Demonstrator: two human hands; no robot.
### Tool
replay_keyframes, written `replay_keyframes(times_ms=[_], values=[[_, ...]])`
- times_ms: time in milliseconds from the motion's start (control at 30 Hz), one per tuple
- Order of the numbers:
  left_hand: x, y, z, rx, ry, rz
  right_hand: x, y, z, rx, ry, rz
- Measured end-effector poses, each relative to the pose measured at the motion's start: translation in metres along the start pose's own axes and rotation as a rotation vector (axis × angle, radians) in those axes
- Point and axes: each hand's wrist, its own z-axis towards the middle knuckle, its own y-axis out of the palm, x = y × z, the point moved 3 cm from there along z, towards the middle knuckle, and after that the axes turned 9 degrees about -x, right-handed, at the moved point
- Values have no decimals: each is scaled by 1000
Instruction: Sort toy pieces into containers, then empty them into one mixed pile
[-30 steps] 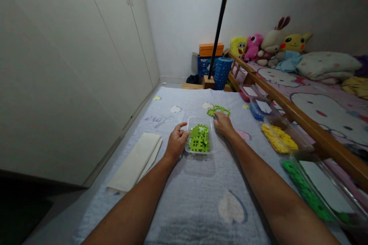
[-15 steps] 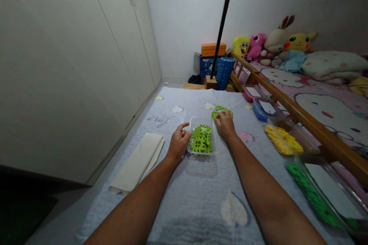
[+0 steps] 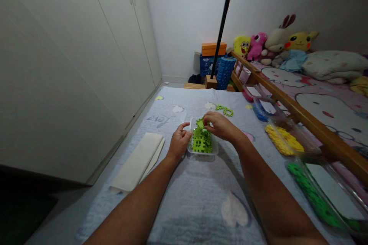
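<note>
Our left hand (image 3: 180, 140), finger and thumb parted, touches the clear tub (image 3: 215, 150) at its left rim; our right hand (image 3: 220, 125) pinches a green piece (image 3: 199, 123) at its far end. Heaped pieces (image 3: 201, 146) inside might snag it.

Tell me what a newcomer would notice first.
Probably the bright lime-green pieces in the clear tub at the centre, with the left hand at its side and the right hand pinching a green piece over it. Next, perhaps, the plush toys by the wall, upper right, and the yellow pieces beside the wooden rail.
</note>
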Motion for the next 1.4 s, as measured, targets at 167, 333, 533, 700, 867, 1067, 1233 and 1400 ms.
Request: replay_keyframes(times_ms=[167,333,533,700,867,1067,1233,1400], values=[[0,0,0,-4,4,-15,-12,14,6,-5,32,-20],[1,2,-1,-15,2,-25,1,8,5,238,27,176],[1,2,-1,3,-3,-10,68,5,-11,436,307,91],[2,2,-1,2,-19,-20,126,37,-31,388,712,-30],[4,2,-2,-8,-14,-6,150,54,-28,385,829,-85],[1,1,-1,-8,-1,-13,161,49,6,279,798,-79],[-3,0,0,-13,4,-6,162,47,22,175,781,-42],[-4,-1,1,-3,-14,-9,155,42,11,125,743,-96]])
